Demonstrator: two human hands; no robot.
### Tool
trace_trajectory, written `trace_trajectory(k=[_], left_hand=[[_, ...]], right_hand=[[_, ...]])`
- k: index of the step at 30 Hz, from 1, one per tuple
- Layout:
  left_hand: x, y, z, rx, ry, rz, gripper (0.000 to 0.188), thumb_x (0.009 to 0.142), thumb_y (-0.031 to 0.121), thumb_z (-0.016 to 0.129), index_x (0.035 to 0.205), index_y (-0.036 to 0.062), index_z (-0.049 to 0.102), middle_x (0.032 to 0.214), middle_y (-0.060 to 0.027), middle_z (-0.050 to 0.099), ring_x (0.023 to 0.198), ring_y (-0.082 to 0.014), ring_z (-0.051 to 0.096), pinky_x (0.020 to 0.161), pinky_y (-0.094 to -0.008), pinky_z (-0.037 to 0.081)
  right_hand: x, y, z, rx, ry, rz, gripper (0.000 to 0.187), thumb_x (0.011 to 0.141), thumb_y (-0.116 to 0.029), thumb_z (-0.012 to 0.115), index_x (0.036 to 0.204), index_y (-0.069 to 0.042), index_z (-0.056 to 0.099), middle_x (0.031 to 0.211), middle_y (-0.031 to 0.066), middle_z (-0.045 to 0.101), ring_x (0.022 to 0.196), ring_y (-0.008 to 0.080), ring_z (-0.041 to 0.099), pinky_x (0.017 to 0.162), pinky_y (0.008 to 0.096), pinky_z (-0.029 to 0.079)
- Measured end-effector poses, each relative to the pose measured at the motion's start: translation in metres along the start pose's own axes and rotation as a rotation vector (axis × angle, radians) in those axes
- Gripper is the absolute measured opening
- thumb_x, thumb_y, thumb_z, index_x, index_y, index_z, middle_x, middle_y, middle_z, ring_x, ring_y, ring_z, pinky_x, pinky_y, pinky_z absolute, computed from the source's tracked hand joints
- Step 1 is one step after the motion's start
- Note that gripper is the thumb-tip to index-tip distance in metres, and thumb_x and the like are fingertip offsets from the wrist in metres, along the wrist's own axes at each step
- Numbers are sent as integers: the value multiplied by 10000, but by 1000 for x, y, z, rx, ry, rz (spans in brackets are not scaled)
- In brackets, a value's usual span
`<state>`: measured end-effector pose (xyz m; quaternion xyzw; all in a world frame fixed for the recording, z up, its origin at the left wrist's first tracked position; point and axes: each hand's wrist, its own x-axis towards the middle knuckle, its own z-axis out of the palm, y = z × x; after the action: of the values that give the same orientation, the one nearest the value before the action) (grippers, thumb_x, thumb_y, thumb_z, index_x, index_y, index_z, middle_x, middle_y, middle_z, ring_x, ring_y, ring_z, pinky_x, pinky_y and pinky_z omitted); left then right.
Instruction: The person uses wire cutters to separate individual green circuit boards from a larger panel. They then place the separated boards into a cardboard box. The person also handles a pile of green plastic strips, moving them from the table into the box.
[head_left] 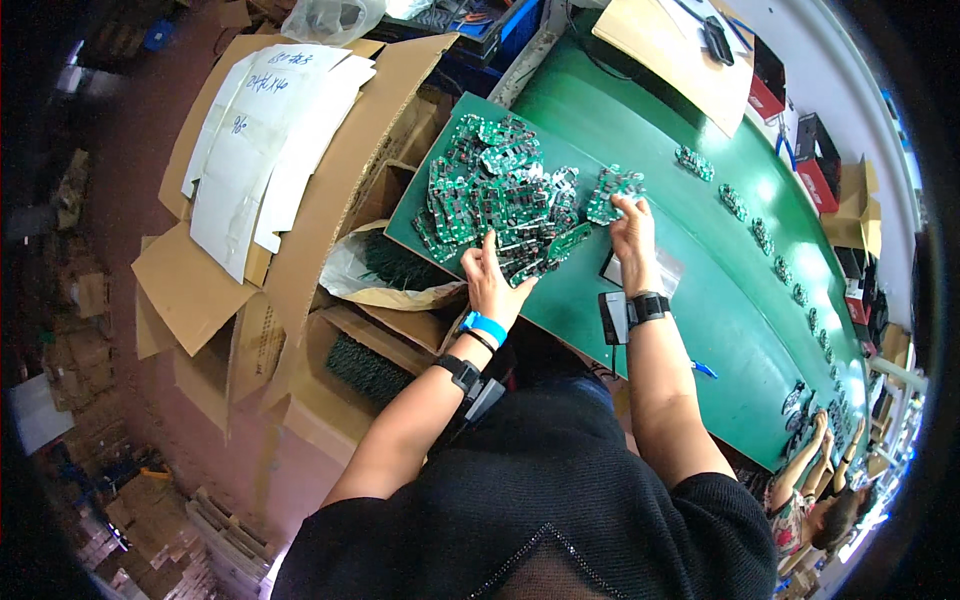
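Note:
A heap of green circuit boards (490,195) with black and silver parts lies on the left end of the green table (735,290). My left hand (492,288) is at the near edge of the heap, index finger and thumb spread apart against the boards. It holds none that I can make out. To the right of the heap, my right hand (634,243) pinches a green circuit board (612,188) by its near right edge, just above the table. Under my right wrist lies a clear plastic bag (665,272), partly hidden by the arm.
Small boards (733,202) stand in a curved row along the table's far side. A blue pen (705,370) lies right of my forearm. Open cardboard boxes (290,330) crowd the left. Brown board (665,40) lies at the back. A co-worker (815,510) reaches in at lower right.

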<state>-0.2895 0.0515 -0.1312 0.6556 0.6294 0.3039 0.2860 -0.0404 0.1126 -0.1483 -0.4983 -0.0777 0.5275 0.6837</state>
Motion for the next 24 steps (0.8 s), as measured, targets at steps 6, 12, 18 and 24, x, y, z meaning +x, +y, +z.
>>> trace_trajectory(k=[6, 12, 18, 24], left_hand=[[9, 0, -3, 172, -64, 29, 1068, 557, 201, 871, 1434, 127, 265, 1090, -170, 394, 991, -345, 451, 914, -425, 409], [9, 11, -4, 161, -72, -20, 806, 564, 241, 867, 1216, 89, 417, 1136, -161, 405, 1071, -360, 460, 912, -439, 432], [4, 15, -1, 204, -74, -35, 732, 589, 237, 848, 1155, 64, 417, 1180, -158, 418, 1110, -362, 456, 890, -445, 448], [3, 23, 1, 274, -215, -47, 644, 646, 263, 811, 1120, 82, 415, 1088, -156, 539, 941, -366, 584, 722, -470, 514]], right_hand=[[-27, -72, 3, -646, -510, 31, 408, 682, 38, 671, 1077, -31, 596, 998, 46, 659, 901, 157, 611, 862, 309, 469], [-42, -52, 27, -1393, -1008, -139, 585, 583, 83, 701, 1121, -95, 557, 1382, 142, 331, 1251, 360, 403, 1008, 402, 398], [-30, -43, 41, -1575, -1051, -395, 1129, 501, 88, 728, 1462, -221, 222, 1430, 150, 305, 1262, 398, 375, 1057, 427, 382], [-25, -40, 45, -1725, -1052, -428, 1070, 479, 50, 751, 1422, -170, 295, 1394, 157, 359, 1215, 393, 407, 1054, 418, 381]])
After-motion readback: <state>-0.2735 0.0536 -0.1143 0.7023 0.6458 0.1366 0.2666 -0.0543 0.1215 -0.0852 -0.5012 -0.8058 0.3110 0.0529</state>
